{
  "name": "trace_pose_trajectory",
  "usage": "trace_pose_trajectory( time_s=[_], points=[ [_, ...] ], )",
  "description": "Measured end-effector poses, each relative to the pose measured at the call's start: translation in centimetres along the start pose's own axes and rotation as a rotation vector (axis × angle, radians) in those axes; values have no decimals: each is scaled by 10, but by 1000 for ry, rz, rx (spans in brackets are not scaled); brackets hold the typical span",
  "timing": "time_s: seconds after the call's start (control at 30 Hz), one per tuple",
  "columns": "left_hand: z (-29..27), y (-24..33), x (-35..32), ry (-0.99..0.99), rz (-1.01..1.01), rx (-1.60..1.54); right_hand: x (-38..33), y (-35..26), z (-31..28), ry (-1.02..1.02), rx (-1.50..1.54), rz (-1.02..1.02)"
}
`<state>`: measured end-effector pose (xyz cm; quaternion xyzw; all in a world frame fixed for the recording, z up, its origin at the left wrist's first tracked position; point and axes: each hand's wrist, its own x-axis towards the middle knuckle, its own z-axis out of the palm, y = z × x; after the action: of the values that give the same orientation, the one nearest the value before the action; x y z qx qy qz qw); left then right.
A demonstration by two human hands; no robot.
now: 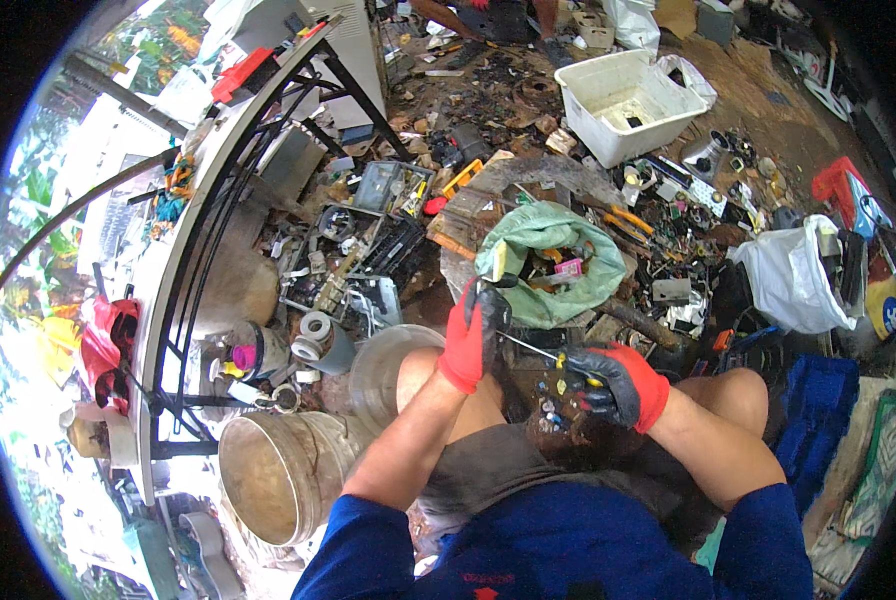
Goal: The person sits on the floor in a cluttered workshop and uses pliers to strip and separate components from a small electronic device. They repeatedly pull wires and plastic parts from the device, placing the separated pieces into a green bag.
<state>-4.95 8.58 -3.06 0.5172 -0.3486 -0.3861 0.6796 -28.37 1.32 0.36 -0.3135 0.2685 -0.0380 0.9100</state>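
My right hand [618, 385], in a black and red work glove, is closed round the yellow and black handle of a screwdriver. The screwdriver's thin metal shaft [530, 347] points up and left to my left hand [476, 335]. That hand wears a matching glove; its fingers are closed on a small dark piece, mostly hidden, which I cannot make out. Just beyond them stands an open green sack [513, 232] with mixed scraps and a pink piece [568, 268] inside. Small bits lie on the ground between my knees.
Left are a beige bucket [253, 480], a translucent tub [368, 365] and a black-framed table [208, 180]. Ahead is a white plastic bin [618, 148]; a white bag [783, 290] stands right. Electronic scrap covers much of the ground. Another person's legs show at the top edge.
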Motion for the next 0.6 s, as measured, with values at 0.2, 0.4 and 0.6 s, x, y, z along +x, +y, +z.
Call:
trace_pose_trajectory(
  time_s=[0.2,0.4,0.6],
  points=[
    [-14,-12,0,-12,60,157,-4,5,9,-2,309,186],
    [-6,6,-4,-26,74,114,-3,17,10,220,-696,-369],
    [-13,-10,-3,11,143,252,3,5,-2,116,-913,-357]
  ],
)
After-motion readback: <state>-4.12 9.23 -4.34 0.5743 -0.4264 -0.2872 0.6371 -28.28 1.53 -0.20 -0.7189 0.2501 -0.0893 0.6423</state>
